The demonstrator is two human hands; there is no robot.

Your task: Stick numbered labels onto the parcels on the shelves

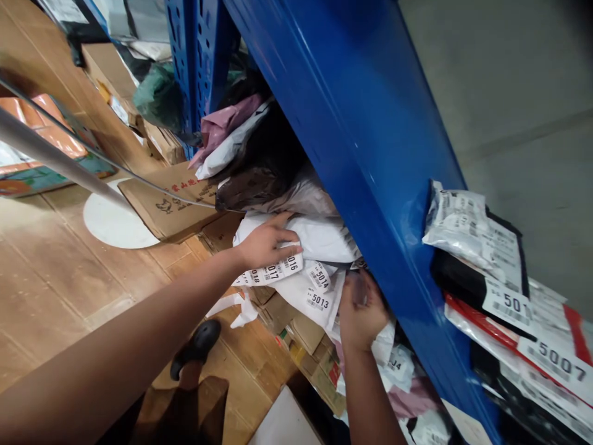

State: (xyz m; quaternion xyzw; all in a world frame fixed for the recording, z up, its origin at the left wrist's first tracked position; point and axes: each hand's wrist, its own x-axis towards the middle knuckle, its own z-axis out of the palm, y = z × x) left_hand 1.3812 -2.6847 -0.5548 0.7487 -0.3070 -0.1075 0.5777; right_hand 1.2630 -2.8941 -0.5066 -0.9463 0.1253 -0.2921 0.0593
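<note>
My left hand [271, 244] lies over a white plastic mailer [324, 238] on the shelf. Its fingers are bent around a strip of number labels [273, 272], on which 5016, 5017 and 5018 can be read. Just below sits another white mailer [301, 303], bearing separate labels marked 5014 [319, 277] and 5013 [318, 301]. Beside that mailer's right edge, close to the blue shelf beam, my right hand [364, 309] is closed, fingers curled inward. Whatever it pinches is hidden by the fingers.
A blue shelf beam [343, 136] slants across the view. Labelled parcels [509, 296] are stacked on its right; dark and pink bags [231, 120] are piled above the mailers. Cardboard boxes [176, 198], a pale pole [60, 154] and a black shoe [197, 346] are at left.
</note>
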